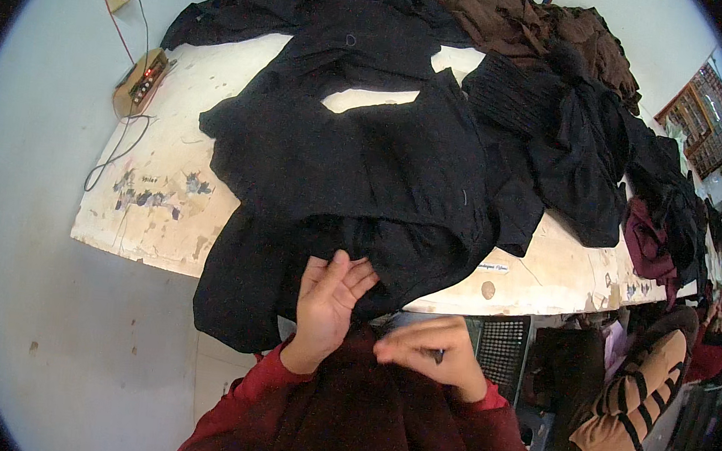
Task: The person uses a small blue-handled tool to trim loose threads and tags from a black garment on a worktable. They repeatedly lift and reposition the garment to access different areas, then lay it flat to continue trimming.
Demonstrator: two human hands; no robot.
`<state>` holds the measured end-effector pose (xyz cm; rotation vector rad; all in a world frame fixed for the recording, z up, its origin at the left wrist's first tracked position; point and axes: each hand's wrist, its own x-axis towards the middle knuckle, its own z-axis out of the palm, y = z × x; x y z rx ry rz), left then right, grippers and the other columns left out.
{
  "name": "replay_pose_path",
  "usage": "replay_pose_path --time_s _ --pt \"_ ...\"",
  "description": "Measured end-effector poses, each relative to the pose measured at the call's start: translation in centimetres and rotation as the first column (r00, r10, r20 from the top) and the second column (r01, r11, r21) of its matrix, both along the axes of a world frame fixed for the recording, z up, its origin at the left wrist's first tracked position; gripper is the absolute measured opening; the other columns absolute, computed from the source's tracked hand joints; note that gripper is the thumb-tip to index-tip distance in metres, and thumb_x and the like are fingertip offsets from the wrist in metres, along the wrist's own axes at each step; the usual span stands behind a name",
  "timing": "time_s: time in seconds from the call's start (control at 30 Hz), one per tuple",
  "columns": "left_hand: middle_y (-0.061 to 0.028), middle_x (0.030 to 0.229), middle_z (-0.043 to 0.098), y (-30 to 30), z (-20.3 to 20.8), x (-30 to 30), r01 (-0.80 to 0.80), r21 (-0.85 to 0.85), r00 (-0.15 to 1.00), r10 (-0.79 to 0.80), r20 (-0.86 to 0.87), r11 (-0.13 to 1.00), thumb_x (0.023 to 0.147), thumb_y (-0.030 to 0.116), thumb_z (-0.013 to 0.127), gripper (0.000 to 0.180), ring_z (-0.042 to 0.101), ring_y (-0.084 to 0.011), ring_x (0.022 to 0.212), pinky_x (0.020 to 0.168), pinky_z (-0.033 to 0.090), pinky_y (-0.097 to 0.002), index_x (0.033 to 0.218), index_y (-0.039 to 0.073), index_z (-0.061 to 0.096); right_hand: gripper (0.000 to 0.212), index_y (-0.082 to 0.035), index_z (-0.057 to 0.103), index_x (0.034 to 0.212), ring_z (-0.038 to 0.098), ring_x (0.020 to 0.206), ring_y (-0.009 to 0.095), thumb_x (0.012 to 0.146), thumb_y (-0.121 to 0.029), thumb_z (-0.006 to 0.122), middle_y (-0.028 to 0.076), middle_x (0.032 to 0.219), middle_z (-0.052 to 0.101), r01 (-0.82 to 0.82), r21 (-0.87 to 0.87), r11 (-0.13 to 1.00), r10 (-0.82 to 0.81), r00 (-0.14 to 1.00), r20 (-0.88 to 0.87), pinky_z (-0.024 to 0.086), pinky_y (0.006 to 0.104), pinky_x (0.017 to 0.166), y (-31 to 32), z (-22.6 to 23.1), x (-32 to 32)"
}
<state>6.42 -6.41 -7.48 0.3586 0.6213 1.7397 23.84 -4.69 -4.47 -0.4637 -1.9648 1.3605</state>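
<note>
A black knit garment (341,164) lies spread over the near part of the pale table, its lower end hanging past the front edge. My left hand (326,304) is at the garment's open hem, palm showing and fingers apart, with the fingertips against the dark cloth. Just right of it, my right hand (440,353) is closed, its fingers pressed together and slightly blurred. A small dark object (438,354) shows at its fingers, too small to name. Both hands are beyond the table's front edge, above my dark maroon clothing.
Black garments (550,130) and a brown cloth heap (550,32) cover the table's back and right. A small tan box with a red light (139,84) sits by the left wall, its cable on the worn table (155,225). A perforated dark crate (501,345) stands below, right.
</note>
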Motion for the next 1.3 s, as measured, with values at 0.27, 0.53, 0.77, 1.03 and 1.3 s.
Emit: replay_pose_path --time_s 0.27,0.53,0.77,1.03,1.3 --pt "-0.017 0.102 0.064 -0.7 0.0 -1.3 -0.041 0.06 0.998 0.044 -0.045 0.997 0.097 0.017 0.049 0.011 0.064 -0.0285 0.1 0.088 0.05 -0.0413 0.101 0.007 0.052 0.044 -0.005 0.067 0.109 0.064 0.07 0.018 0.069 -0.016 0.08 0.011 0.083 0.066 0.341 0.413 0.845 -0.449 0.871 0.2 0.049 0.0268 0.062 2.6 4.8 0.5" --pt "-0.0147 0.103 0.064 -0.9 -1.7 -1.3 -0.049 0.147 0.999 0.049 0.001 0.988 0.094 0.01 0.054 0.009 0.064 -0.0236 0.095 0.087 0.051 -0.0384 0.101 0.006 0.052 0.019 0.0 0.068 0.085 0.063 0.071 0.019 0.07 -0.007 0.077 0.011 0.08 0.065 0.327 0.211 0.921 -0.356 0.928 0.115 0.048 0.0288 0.064 3.9 2.7 -2.7" --pt "-0.0116 0.098 0.063 -0.3 -0.5 -0.4 -0.149 0.043 0.951 0.155 -0.267 0.988 0.084 -0.007 0.061 0.025 0.064 -0.0192 0.09 0.081 0.054 -0.0313 0.104 0.001 0.05 0.015 0.001 0.064 0.086 0.064 0.078 0.017 0.072 0.002 0.071 0.009 0.082 0.066 0.508 0.115 0.854 -0.516 0.855 0.054 0.048 0.027 0.071 4.6 2.0 -3.2" --pt "-0.0123 0.1 0.064 -0.5 -0.9 -0.4 -0.092 0.02 0.982 0.094 -0.163 0.996 0.082 -0.007 0.064 0.025 0.064 -0.0165 0.088 0.081 0.052 -0.0286 0.105 -0.002 0.056 0.033 -0.002 0.066 0.102 0.057 0.072 0.007 0.074 -0.014 0.078 0.005 0.082 0.065 0.446 -0.044 0.894 -0.439 0.891 0.113 0.045 0.0213 0.066 1.1 3.2 -1.6" --pt "-0.0097 0.092 0.067 -0.8 -1.1 -0.3 -0.023 -0.021 0.985 0.019 -0.172 1.0 0.082 -0.003 0.066 0.014 0.064 -0.0128 0.081 0.073 0.052 -0.0247 0.096 -0.003 0.063 0.022 0.0 0.067 0.094 0.058 0.068 0.006 0.078 -0.012 0.075 0.005 0.075 0.067 0.542 -0.042 0.839 -0.537 0.838 0.092 0.046 0.0208 0.061 0.6 -0.3 -3.5"
